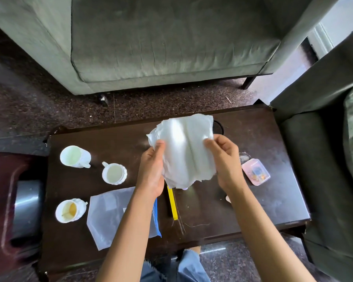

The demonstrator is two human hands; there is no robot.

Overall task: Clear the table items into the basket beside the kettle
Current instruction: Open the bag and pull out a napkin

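Plastic bags [185, 147] pinched by left hand [151, 169], right hand [224, 161].

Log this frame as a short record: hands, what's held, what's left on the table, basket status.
left hand: grips the plastic bundle at its left edge
right hand: pinches its right edge
bundle: crumpled clear plastic, raised above the table
on table: three white mugs at left, flat clear bag, yellow strip, pink box at right
basket: not identifiable in view
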